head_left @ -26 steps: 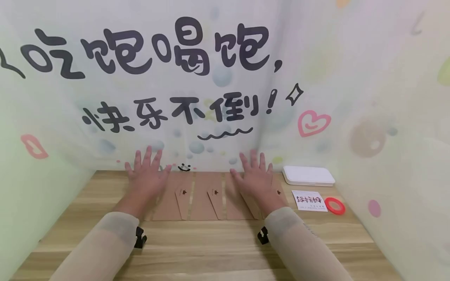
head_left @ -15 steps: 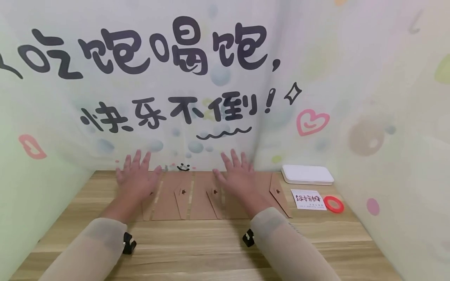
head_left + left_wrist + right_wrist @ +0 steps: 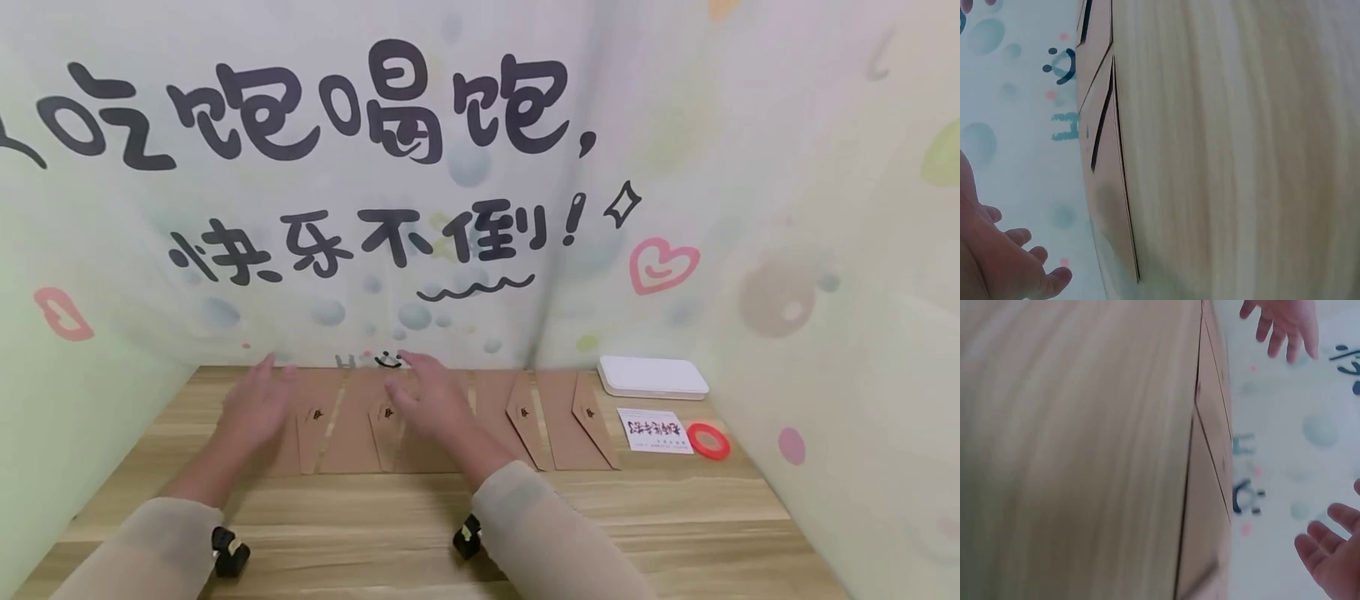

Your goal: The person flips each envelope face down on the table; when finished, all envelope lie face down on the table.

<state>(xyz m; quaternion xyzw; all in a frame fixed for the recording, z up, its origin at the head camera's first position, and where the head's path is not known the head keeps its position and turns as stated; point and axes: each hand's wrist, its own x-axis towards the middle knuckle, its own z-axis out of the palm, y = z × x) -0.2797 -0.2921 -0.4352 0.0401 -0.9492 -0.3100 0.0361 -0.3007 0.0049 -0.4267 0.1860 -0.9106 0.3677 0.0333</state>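
Note:
Several brown kraft envelopes point(image 3: 567, 425) with pointed flaps lie side by side along the back of the wooden table. My left hand point(image 3: 257, 407) is over the leftmost envelope point(image 3: 317, 433), with its fingers extended and nothing in them. In the left wrist view that hand point(image 3: 1004, 256) appears raised above the envelopes, apart from them. Farther right, my right hand point(image 3: 437, 402) hovers over an envelope in the middle of the row and partly hides it. The right wrist view shows its loosely spread fingers point(image 3: 1325, 537) holding nothing.
To the right of the row stands a white flat case point(image 3: 654, 377). In front of it lie a printed card point(image 3: 655, 432) and a red ring point(image 3: 708, 442). A printed cloth point(image 3: 465, 183) hangs behind the table point(image 3: 360, 533).
Both hands have moved left along the row, the right one farther. Envelopes at the right end are uncovered now. The envelopes stay in place.

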